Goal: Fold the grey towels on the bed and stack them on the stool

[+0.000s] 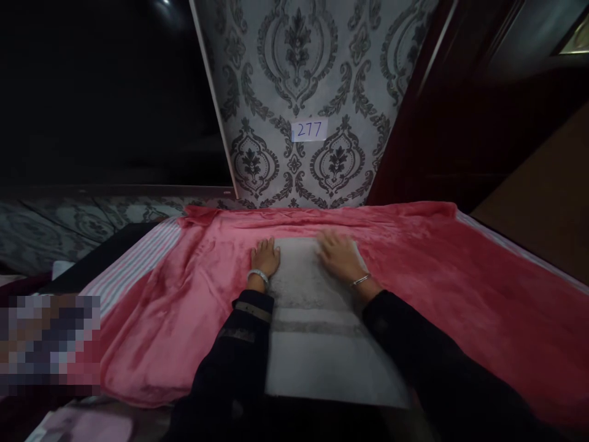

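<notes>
A light grey folded cloth [304,276], with a darker band across it, lies flat on a red plush blanket [175,307]. My left hand [265,260] rests at the cloth's upper left edge, palm down and fingers spread, a bracelet on its wrist. Over the upper right part of the cloth is my right hand [340,256], flat with its fingers extended and blurred by motion; a thin bangle circles that wrist. Neither hand grips anything.
Behind the blanket stands a patterned wall with a paper label [309,130] reading 277. A large black screen [110,92] is at the left, a dark red wooden panel [442,123] at the right. Striped fabric [138,258] shows beneath the blanket.
</notes>
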`<control>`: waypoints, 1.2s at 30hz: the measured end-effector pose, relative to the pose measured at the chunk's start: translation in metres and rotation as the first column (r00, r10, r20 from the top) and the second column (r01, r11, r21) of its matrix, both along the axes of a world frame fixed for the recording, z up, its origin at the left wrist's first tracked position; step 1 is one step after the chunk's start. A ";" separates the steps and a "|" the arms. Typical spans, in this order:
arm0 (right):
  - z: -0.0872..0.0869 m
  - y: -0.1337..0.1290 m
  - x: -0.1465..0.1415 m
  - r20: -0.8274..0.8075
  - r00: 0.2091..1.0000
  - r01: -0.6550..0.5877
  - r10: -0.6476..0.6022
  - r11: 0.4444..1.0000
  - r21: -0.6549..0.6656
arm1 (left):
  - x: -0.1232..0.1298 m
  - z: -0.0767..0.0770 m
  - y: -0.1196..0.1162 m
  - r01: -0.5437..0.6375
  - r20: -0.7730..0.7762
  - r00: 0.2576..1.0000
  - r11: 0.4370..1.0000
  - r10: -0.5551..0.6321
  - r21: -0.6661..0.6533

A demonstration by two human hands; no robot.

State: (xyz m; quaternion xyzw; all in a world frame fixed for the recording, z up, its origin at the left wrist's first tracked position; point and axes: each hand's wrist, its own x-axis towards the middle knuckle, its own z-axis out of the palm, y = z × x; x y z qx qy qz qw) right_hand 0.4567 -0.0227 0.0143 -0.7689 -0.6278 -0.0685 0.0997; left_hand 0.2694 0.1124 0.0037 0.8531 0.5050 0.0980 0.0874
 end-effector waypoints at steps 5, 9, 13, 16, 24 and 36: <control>-0.004 0.025 -0.028 -0.043 0.930 -0.367 0.365 0.918 -0.148 | -0.001 -0.001 0.001 -0.005 0.005 1.000 1.000 0.005 -0.014; -0.007 0.048 0.004 -0.136 0.980 -0.170 0.143 0.962 -0.213 | -0.001 0.000 0.001 -0.011 -0.004 1.000 0.999 0.010 -0.042; -0.011 0.060 0.034 -0.198 0.977 0.032 -0.083 0.968 -0.248 | 0.000 0.002 0.000 -0.004 -0.026 1.000 0.998 0.002 -0.067; -0.017 0.061 0.045 -0.188 0.965 0.140 -0.181 0.967 -0.215 | 0.000 0.008 -0.004 -0.025 -0.017 1.000 0.999 0.025 -0.029; -0.014 0.055 0.030 -0.194 0.970 -0.110 0.145 0.977 0.182 | 0.022 0.020 -0.030 0.503 0.013 0.859 0.848 -0.512 0.167; -0.014 0.054 0.042 -0.160 0.978 0.097 -0.133 0.972 -0.216 | 0.024 0.009 -0.021 0.262 -0.136 0.958 0.964 -0.254 0.043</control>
